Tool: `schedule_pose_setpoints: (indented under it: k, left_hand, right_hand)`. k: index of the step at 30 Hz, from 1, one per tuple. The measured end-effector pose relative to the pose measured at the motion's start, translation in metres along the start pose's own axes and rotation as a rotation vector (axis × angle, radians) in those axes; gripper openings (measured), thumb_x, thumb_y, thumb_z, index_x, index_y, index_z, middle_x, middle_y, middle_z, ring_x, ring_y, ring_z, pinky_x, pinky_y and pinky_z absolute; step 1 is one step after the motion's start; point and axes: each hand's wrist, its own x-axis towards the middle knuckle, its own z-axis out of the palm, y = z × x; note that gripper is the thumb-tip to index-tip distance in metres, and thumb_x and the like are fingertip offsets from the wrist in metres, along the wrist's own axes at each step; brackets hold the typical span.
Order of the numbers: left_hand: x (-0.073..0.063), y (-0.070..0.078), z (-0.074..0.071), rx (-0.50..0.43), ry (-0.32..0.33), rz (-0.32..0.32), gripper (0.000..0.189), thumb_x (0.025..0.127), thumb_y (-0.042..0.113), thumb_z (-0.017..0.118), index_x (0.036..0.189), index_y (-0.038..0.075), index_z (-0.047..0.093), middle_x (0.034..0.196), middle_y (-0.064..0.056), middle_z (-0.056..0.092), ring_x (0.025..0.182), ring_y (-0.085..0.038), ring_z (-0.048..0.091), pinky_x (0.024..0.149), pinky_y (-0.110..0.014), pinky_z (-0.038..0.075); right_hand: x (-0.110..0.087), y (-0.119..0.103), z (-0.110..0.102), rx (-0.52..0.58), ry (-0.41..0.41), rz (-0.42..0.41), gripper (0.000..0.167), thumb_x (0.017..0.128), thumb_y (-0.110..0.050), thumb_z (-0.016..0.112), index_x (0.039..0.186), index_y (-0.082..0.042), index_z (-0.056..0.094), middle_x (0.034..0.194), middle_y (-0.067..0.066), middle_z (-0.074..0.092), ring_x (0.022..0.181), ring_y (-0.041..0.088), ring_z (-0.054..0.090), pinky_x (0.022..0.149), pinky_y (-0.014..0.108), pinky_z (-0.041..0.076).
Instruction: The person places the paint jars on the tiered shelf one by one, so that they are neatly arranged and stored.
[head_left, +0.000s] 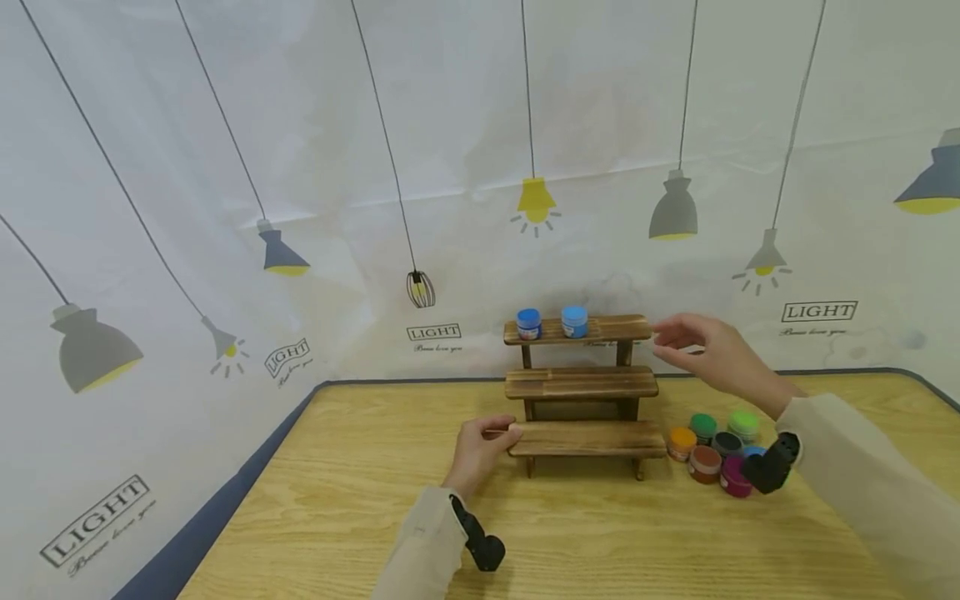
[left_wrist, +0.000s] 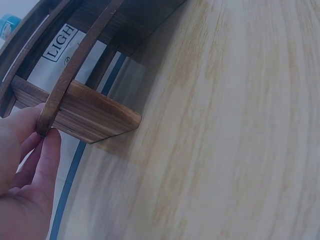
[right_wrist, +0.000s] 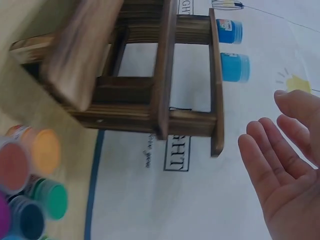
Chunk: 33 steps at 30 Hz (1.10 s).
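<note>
A three-tier wooden shelf point(head_left: 583, 383) stands on the table. My left hand point(head_left: 478, 450) pinches the left end of its bottom board, thumb on top and fingers beneath, as the left wrist view shows point(left_wrist: 37, 165). A dark blue paint jar point(head_left: 528, 325) and a lighter blue paint jar point(head_left: 574, 322) sit on the top board, toward its left and middle. Beside that board's right end is my right hand point(head_left: 708, 350), holding nothing. In the right wrist view its fingers point(right_wrist: 270, 175) are loosely bent and apart from the wood.
Several paint jars stand close together right of the shelf, among them an orange jar point(head_left: 682, 443), a brown jar point(head_left: 705, 464), a purple jar point(head_left: 736, 477) and a light green jar point(head_left: 744, 425). Behind the shelf rises a white wall covering point(head_left: 465, 250) printed with lamps.
</note>
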Motion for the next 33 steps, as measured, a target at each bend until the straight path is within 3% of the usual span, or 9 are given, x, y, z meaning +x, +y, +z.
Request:
schedule_pose_setpoints:
  k: [4, 7, 20, 33]
  left_hand:
    - [0.001, -0.001, 0.000, -0.007, 0.008, -0.001, 0.027, 0.081, 0.021, 0.065, 0.103, 0.005, 0.066, 0.096, -0.007, 0.062, 0.080, -0.016, 0.059, 0.066, -0.029, 0.048]
    - [0.001, 0.000, 0.000, -0.009, 0.011, -0.003, 0.026, 0.081, 0.019, 0.065, 0.102, 0.005, 0.067, 0.095, -0.007, 0.062, 0.080, -0.016, 0.059, 0.066, -0.029, 0.048]
    - [0.000, 0.001, 0.000, -0.017, 0.012, -0.007, 0.025, 0.081, 0.018, 0.065, 0.103, 0.004, 0.066, 0.096, -0.007, 0.062, 0.080, -0.017, 0.060, 0.066, -0.029, 0.049]
    - [0.000, 0.000, 0.001, -0.013, 0.018, -0.001, 0.025, 0.081, 0.018, 0.065, 0.102, 0.004, 0.067, 0.096, -0.007, 0.062, 0.080, -0.016, 0.059, 0.066, -0.029, 0.049]
  right_hand:
    - [-0.020, 0.013, -0.002, 0.000, 0.004, -0.008, 0.025, 0.086, -0.015, 0.059, 0.107, -0.002, 0.058, 0.094, 0.009, 0.062, 0.079, 0.009, 0.058, 0.065, 0.024, 0.047]
    - [-0.034, 0.023, -0.003, 0.009, 0.004, -0.014, 0.023, 0.085, -0.012, 0.060, 0.105, -0.001, 0.058, 0.091, 0.008, 0.062, 0.076, 0.002, 0.056, 0.063, 0.022, 0.047]
    - [-0.080, 0.071, 0.001, -0.045, 0.009, 0.022, 0.021, 0.081, -0.005, 0.063, 0.099, 0.005, 0.059, 0.083, 0.006, 0.062, 0.071, -0.004, 0.053, 0.059, 0.022, 0.047]
    - [-0.106, 0.097, 0.005, -0.030, -0.096, 0.289, 0.036, 0.085, -0.022, 0.061, 0.106, 0.007, 0.056, 0.092, 0.013, 0.062, 0.074, 0.005, 0.055, 0.061, 0.024, 0.047]
